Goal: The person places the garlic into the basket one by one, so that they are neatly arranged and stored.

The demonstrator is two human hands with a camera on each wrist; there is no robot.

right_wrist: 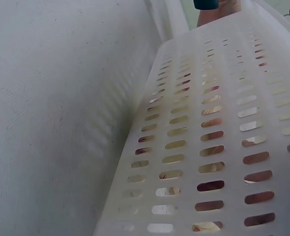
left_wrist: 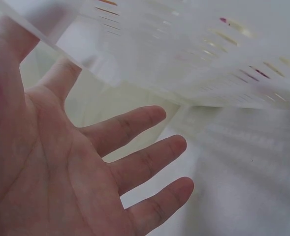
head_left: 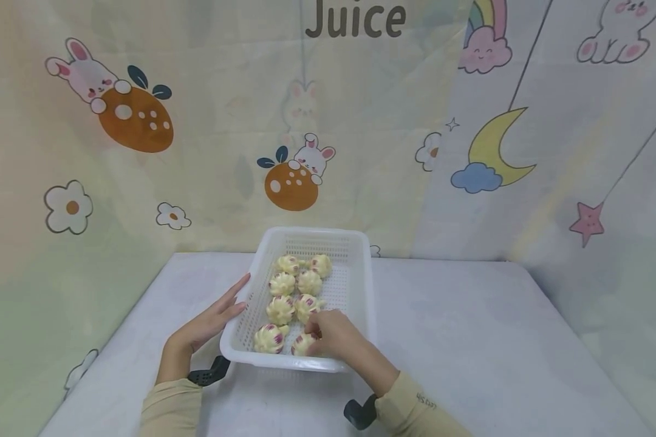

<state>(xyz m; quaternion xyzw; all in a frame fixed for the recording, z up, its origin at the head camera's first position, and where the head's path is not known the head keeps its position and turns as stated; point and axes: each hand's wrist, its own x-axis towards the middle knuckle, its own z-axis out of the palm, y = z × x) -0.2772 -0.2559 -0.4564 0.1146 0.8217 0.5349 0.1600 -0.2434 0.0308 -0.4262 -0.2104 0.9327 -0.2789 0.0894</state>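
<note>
A white slotted plastic basket (head_left: 369, 285) holds several cream-and-purple garlic bulbs (head_left: 281, 309) in two rough columns. Its right part shows bare mesh floor. Inside the near end, my right hand (head_left: 339, 335) pinches the front right garlic bulb (head_left: 302, 345) between thumb and fingers, partly covering it. My left hand (head_left: 210, 325) rests against the basket's left rim with fingers straight. In the left wrist view its palm (left_wrist: 51, 162) faces the camera, fingers spread beside the basket wall. From the right wrist, the slotted side (right_wrist: 184, 113) mostly hides the right hand.
The basket stands on a white-covered table (head_left: 459, 328), near the back edge. Behind hangs a printed cloth (head_left: 213, 121) with cartoon rabbits, flowers and a moon. Black devices (head_left: 361, 413) are strapped at both wrists.
</note>
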